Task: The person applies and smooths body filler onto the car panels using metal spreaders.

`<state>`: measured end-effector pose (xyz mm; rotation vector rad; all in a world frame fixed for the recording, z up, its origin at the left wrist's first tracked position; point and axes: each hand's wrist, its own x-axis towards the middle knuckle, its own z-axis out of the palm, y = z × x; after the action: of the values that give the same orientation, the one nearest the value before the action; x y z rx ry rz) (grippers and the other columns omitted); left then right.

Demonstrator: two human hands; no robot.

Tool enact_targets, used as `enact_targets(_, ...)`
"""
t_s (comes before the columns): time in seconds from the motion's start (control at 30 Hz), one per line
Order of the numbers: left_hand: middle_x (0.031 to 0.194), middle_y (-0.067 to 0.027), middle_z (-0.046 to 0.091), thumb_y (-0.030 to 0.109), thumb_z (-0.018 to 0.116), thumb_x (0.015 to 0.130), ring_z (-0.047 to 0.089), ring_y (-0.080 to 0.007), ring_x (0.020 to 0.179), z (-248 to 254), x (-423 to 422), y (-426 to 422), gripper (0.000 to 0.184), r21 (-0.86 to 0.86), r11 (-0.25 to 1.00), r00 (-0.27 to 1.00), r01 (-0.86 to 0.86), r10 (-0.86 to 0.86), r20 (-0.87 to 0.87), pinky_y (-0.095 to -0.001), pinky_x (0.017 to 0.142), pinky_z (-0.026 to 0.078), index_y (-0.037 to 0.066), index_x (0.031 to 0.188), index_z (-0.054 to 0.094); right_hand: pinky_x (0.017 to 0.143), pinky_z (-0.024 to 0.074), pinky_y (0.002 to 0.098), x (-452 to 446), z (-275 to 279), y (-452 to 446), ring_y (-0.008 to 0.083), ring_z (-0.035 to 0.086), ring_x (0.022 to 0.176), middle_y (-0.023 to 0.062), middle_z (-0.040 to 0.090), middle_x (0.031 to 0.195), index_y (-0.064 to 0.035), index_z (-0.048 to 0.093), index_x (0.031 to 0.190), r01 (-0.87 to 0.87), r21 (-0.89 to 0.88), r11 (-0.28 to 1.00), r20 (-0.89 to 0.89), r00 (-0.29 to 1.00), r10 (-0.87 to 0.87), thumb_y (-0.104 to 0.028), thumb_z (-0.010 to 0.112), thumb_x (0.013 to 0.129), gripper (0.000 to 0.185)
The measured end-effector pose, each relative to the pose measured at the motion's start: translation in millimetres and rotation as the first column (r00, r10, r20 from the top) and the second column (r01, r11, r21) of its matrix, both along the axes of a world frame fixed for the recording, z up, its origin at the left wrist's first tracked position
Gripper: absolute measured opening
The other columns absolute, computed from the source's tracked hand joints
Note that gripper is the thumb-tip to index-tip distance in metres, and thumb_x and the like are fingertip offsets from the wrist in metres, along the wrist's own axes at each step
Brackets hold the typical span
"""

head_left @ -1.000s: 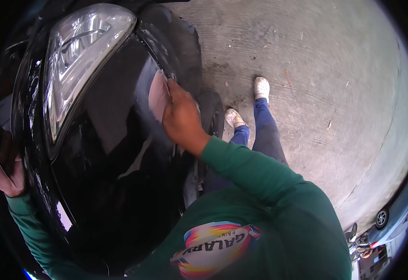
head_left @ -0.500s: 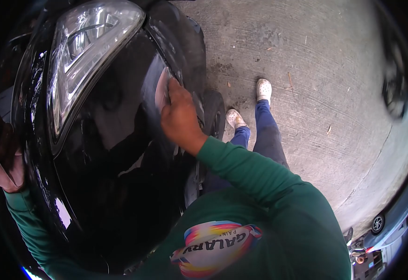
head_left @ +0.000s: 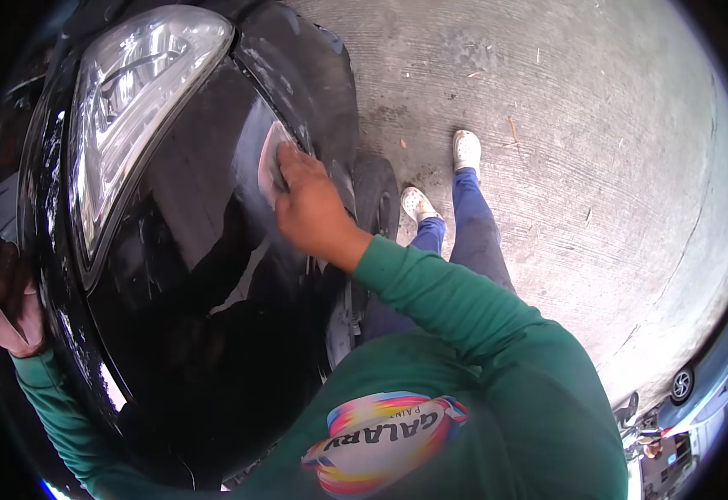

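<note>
My right hand [head_left: 318, 204] presses a pinkish sheet of sandpaper [head_left: 269, 162] against the black car's bumper [head_left: 164, 275]. Its fingers are closed over the sheet's right side. A dull, greyish patch [head_left: 249, 167] shows on the glossy paint around the sandpaper, close to the seam with the fender [head_left: 306, 92]. At the far left edge, my left hand [head_left: 14, 304] is by the car's front. Shadow and lens distortion hide its fingers, and a pale pinkish area there is unclear.
A clear headlight [head_left: 143, 100] lies beyond my hands. The car's front tyre [head_left: 376, 196] is beside my white clogs [head_left: 467, 152], which stand on rough concrete [head_left: 564, 125]. A blue car [head_left: 710, 367] is at the lower right.
My view has shifted, so the black car sits a little further left. My right hand and the sandpaper remain on nearly the same spot of the bumper.
</note>
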<state>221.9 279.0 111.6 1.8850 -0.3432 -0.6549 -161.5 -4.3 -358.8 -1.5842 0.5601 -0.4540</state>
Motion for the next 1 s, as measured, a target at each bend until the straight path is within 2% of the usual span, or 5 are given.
enact_targets(0.2,0.129,-0.0073,0.062,0.011,0.048,0.122,0.048,-0.0123,0.083,-49.0,-49.5,-54.4,0.034,-0.196,0.964,0.983,0.18,-0.167,0.082,-0.0267,0.069,0.044,0.002,0.154,0.054,0.13,0.042,0.0552,-7.2,5.6,6.4,0.0577,0.05,0.153,0.0394,0.057,0.161,0.0163,0.04,0.167,-0.049,-0.056,0.997,0.017,0.999,0.05,0.006,0.063,0.09,0.08)
enact_targets(0.43,0.142,-0.0219,0.066,0.001,0.059,0.116,0.068,-0.0269,0.122,-61.3,-78.8,-97.6,0.04,-0.455,0.825,0.808,0.335,-0.5,-0.311,-0.0356,0.106,0.059,-0.013,0.154,0.054,0.133,0.0368,0.0599,-31.1,27.2,17.5,0.0595,0.044,0.156,0.0461,0.047,0.165,0.0196,0.037,0.166,-0.095,-0.058,0.994,0.038,0.995,0.097,0.006,0.063,0.087,0.084)
enact_targets(0.6,0.134,-0.0103,0.061,0.012,0.045,0.122,0.051,-0.0172,0.093,-59.5,-85.6,-89.9,0.044,-0.021,0.978,0.881,-0.206,0.195,0.431,-0.0312,0.078,0.049,-0.001,0.164,0.049,0.134,0.0362,0.0589,-64.9,46.2,29.4,0.0562,0.045,0.157,0.0409,0.049,0.167,0.0135,0.035,0.17,-0.198,0.005,0.98,0.034,0.98,0.198,0.007,0.064,0.087,0.088)
enact_targets(0.77,0.139,-0.0246,0.079,0.003,0.077,0.107,0.078,-0.0322,0.126,-12.8,-16.6,-28.4,0.038,-0.044,0.998,0.997,0.05,-0.052,-0.053,-0.0422,0.112,0.061,-0.015,0.141,0.073,0.131,0.0413,0.0561,-115.6,60.9,15.6,0.0534,0.049,0.155,0.0371,0.053,0.164,0.0098,0.042,0.169,-0.236,0.149,0.96,0.109,0.969,0.221,0.01,0.06,0.088,0.083)
enact_targets(1.0,0.15,-0.0163,0.058,0.0,0.04,0.119,0.059,-0.0229,0.108,-43.8,-58.8,-46.9,0.055,0.197,0.976,0.839,-0.092,-0.031,0.544,-0.0453,0.113,0.057,-0.003,0.174,0.038,0.129,0.0459,0.0521,-95.0,24.4,-6.9,0.0518,0.055,0.152,0.0344,0.058,0.16,0.0063,0.05,0.166,0.048,0.091,0.995,0.017,0.999,-0.05,0.012,0.052,0.09,0.076)
